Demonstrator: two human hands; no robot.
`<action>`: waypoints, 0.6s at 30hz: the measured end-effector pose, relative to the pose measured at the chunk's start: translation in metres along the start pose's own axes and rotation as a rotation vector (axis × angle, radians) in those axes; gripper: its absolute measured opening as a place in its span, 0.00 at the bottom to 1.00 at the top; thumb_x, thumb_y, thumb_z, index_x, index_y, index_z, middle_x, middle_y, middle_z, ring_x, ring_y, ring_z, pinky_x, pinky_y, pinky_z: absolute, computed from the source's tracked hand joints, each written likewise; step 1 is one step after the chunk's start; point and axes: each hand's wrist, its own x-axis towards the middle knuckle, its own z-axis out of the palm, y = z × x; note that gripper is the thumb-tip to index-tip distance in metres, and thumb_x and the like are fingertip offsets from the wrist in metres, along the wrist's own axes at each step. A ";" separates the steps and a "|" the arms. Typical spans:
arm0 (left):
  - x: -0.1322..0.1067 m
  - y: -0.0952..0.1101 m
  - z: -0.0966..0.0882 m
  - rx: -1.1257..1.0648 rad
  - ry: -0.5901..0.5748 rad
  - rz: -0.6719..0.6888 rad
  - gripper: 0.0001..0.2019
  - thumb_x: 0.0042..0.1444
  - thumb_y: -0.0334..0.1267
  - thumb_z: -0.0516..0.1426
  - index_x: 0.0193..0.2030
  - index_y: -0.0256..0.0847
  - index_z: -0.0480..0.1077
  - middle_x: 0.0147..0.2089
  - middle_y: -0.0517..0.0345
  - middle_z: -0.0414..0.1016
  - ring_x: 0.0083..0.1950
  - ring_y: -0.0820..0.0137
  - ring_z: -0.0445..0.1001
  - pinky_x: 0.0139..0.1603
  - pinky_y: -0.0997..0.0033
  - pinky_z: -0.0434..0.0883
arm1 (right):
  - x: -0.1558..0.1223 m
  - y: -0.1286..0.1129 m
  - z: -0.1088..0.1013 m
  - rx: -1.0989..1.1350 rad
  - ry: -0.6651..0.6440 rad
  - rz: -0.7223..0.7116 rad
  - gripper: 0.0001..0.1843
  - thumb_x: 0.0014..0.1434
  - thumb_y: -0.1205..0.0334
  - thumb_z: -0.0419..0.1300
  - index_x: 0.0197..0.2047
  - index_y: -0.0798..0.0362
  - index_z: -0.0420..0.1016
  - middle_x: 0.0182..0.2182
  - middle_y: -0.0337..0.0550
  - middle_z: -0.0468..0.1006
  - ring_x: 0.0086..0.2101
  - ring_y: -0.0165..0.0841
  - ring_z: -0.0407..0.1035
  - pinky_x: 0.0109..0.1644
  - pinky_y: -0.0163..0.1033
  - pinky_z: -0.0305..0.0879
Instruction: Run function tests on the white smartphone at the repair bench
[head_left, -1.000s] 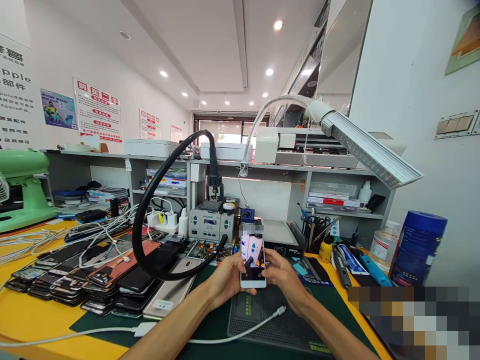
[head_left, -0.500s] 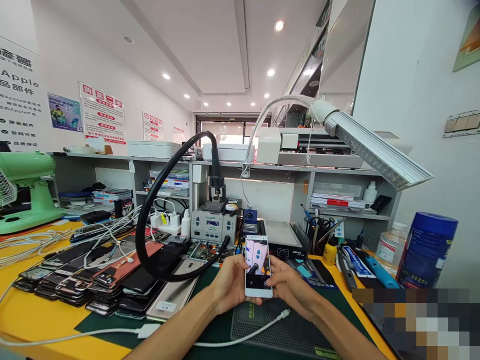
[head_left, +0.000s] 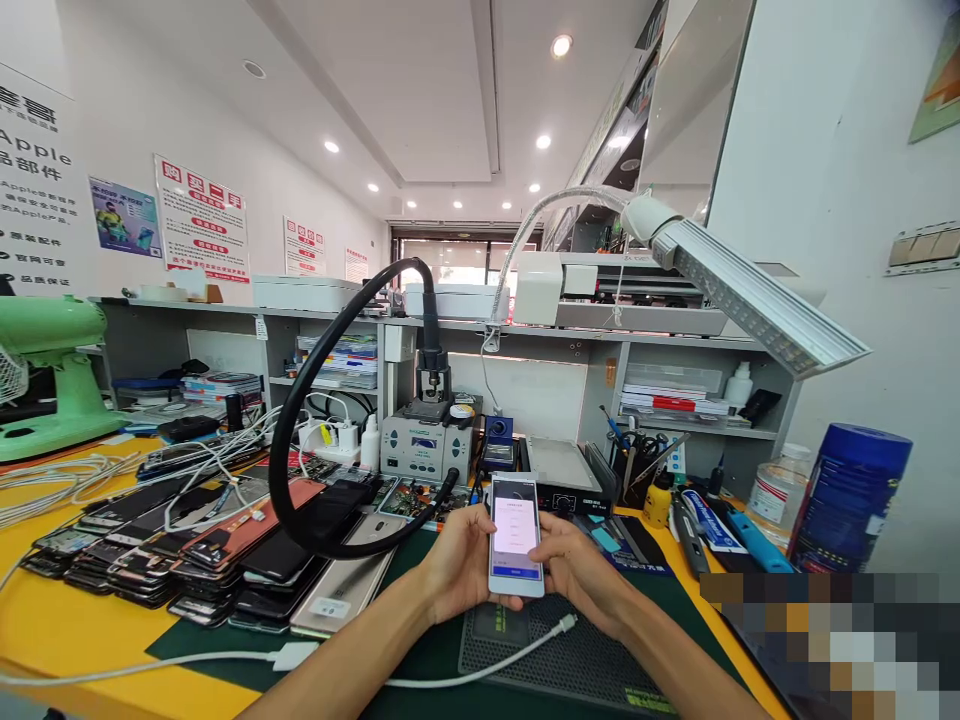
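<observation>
A white smartphone point(head_left: 515, 545) is held upright between both hands above the dark mat, its lit screen facing me with a white page and a blue bar low down. My left hand point(head_left: 459, 565) is closed around the phone's left edge, with fingertips showing beneath it. On the opposite edge, my right hand point(head_left: 574, 560) grips the phone, its thumb over the lower right of the screen. Under the hands lie a dark perforated pad point(head_left: 585, 660) and a white charging cable point(head_left: 480, 680) whose plug is loose near my right wrist.
Stacked used phones point(head_left: 217, 550) fill the left side. A grey hot-air station point(head_left: 424, 450) with a thick black hose point(head_left: 281, 470) stands behind. At right are a yellow bottle point(head_left: 658, 500), a clear bottle point(head_left: 776, 495), a blue canister point(head_left: 851, 500) and an overhead lamp point(head_left: 757, 290).
The phone's screen has switched from a camera-like picture to a white page with a blue bar. My right thumb has moved slightly up the screen. Both hands keep their grip.
</observation>
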 end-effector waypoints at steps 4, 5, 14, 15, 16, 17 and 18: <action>-0.001 0.000 -0.001 0.006 0.008 -0.006 0.29 0.47 0.42 0.52 0.57 0.33 0.67 0.42 0.43 0.78 0.38 0.55 0.78 0.31 0.62 0.73 | -0.001 -0.003 0.003 -0.020 0.012 0.014 0.30 0.50 0.68 0.59 0.59 0.54 0.69 0.49 0.52 0.79 0.44 0.43 0.74 0.43 0.47 0.72; -0.001 0.000 -0.001 0.010 0.011 -0.005 0.30 0.47 0.42 0.52 0.57 0.33 0.66 0.42 0.43 0.77 0.38 0.56 0.78 0.31 0.62 0.73 | -0.002 -0.004 0.004 -0.025 0.022 0.021 0.30 0.51 0.67 0.59 0.59 0.53 0.68 0.49 0.52 0.79 0.44 0.43 0.74 0.43 0.47 0.72; 0.002 -0.002 -0.001 0.077 0.016 0.019 0.30 0.45 0.34 0.52 0.58 0.34 0.64 0.41 0.45 0.78 0.37 0.59 0.78 0.32 0.63 0.74 | -0.004 -0.004 0.006 -0.063 0.060 -0.013 0.27 0.52 0.65 0.58 0.57 0.53 0.71 0.47 0.51 0.80 0.41 0.41 0.75 0.39 0.43 0.71; 0.003 -0.003 -0.001 0.086 0.023 0.024 0.29 0.45 0.33 0.52 0.58 0.34 0.64 0.41 0.45 0.78 0.37 0.59 0.78 0.32 0.62 0.74 | -0.004 -0.005 0.007 -0.066 0.068 -0.014 0.27 0.52 0.65 0.58 0.57 0.53 0.71 0.47 0.51 0.80 0.41 0.41 0.75 0.39 0.43 0.71; 0.003 -0.003 -0.001 0.093 0.029 0.029 0.29 0.45 0.32 0.52 0.58 0.34 0.64 0.42 0.45 0.78 0.37 0.59 0.78 0.32 0.62 0.74 | -0.004 -0.005 0.007 -0.071 0.075 -0.016 0.27 0.51 0.65 0.59 0.56 0.54 0.72 0.47 0.51 0.80 0.41 0.41 0.75 0.39 0.43 0.71; 0.003 -0.004 -0.001 0.099 0.033 0.033 0.29 0.44 0.31 0.53 0.58 0.34 0.64 0.42 0.46 0.77 0.37 0.60 0.78 0.32 0.62 0.74 | -0.005 -0.006 0.008 -0.075 0.082 -0.016 0.27 0.51 0.65 0.59 0.56 0.54 0.72 0.47 0.51 0.80 0.41 0.40 0.75 0.38 0.42 0.71; 0.003 -0.004 -0.001 0.103 0.035 0.037 0.29 0.44 0.31 0.53 0.57 0.34 0.64 0.42 0.45 0.77 0.37 0.60 0.78 0.31 0.62 0.75 | -0.005 -0.006 0.009 -0.081 0.087 -0.014 0.27 0.50 0.66 0.59 0.56 0.54 0.72 0.47 0.51 0.80 0.41 0.40 0.74 0.38 0.42 0.71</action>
